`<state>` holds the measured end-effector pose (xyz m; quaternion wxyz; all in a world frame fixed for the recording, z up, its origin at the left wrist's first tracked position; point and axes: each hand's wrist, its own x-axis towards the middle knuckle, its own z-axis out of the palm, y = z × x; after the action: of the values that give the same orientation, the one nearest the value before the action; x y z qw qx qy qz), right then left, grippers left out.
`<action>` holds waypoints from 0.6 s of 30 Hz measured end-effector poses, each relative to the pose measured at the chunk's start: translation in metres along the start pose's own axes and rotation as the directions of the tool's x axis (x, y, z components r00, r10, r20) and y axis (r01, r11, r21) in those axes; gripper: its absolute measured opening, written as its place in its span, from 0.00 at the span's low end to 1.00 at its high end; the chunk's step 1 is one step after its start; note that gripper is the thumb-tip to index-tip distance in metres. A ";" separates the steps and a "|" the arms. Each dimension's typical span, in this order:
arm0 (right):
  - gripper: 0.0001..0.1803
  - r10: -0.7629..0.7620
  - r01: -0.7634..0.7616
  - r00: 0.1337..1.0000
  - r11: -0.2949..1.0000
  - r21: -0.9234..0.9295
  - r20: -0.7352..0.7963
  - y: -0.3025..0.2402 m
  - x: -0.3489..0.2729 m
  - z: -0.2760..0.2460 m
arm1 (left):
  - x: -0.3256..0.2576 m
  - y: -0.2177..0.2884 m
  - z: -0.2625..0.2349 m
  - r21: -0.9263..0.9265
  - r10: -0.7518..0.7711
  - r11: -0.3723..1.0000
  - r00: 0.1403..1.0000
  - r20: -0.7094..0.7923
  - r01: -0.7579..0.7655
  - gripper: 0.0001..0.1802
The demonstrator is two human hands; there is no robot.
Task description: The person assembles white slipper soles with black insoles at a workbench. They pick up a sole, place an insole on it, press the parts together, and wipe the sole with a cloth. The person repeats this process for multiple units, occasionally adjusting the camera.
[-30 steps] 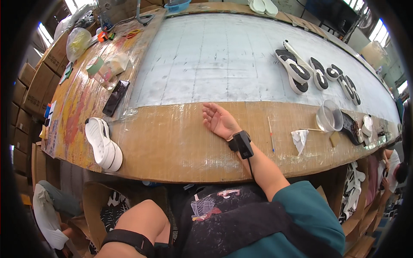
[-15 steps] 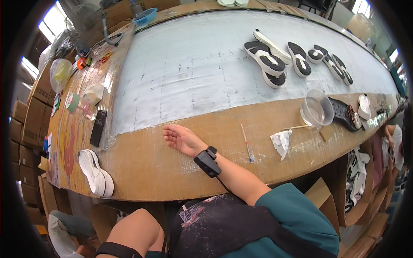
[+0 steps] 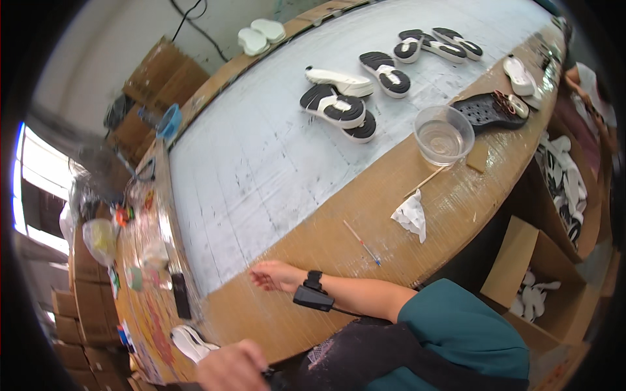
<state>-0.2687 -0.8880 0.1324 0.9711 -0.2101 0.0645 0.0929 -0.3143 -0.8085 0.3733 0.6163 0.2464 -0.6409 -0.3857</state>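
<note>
My right hand (image 3: 277,275) lies on the brown near border of the table (image 3: 306,244), with a black device strapped to its wrist. It holds nothing, and its fingers are loosely curled but apart. Low in the picture my left hand (image 3: 235,366) is smeared by motion, its fingers hard to make out. Just beyond it lie white shoe soles (image 3: 189,343), partly hidden by that hand. Farther right on the brown border are a thin stick-like brush or pen (image 3: 362,242), a crumpled white tissue (image 3: 411,216) and a wooden stick (image 3: 427,181).
Several black-and-white soles (image 3: 334,107) lie on the pale sheet (image 3: 261,140). A clear plastic tub (image 3: 443,137) stands at right beside a black perforated clog (image 3: 489,112). Open cardboard boxes (image 3: 508,260) with white parts sit below the right edge. A black oblong object (image 3: 180,296) lies at left.
The view has swung round, so the table looks tilted. My left hand has come up from the lower edge toward the white soles. My right hand stays on the brown border.
</note>
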 end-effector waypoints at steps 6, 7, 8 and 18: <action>0.10 0.028 -0.028 1.000 1.000 0.014 -0.010 -0.004 -0.002 -0.002 | -0.088 -0.073 0.006 0.229 -0.050 0.911 0.644 -0.763 0.342 0.16; 0.10 0.039 -0.038 0.999 0.999 0.025 -0.020 -0.005 -0.002 0.001 | -0.103 -0.080 0.003 0.233 -0.043 0.873 0.543 -0.839 0.429 0.15; 0.10 0.046 -0.046 0.999 0.999 0.014 -0.021 -0.004 -0.001 0.003 | -0.122 -0.087 0.001 0.222 -0.019 0.829 0.423 -0.906 0.513 0.14; 0.10 0.057 -0.057 0.998 0.998 0.009 -0.007 -0.008 -0.001 -0.003 | -0.203 -0.127 -0.011 0.190 0.018 0.676 0.243 -0.970 0.712 0.07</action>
<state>-0.2686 -0.8967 0.1334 0.9688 -0.2041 0.0744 0.1192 -0.2995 -0.7242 0.1492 0.6336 0.7489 -0.1770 -0.0801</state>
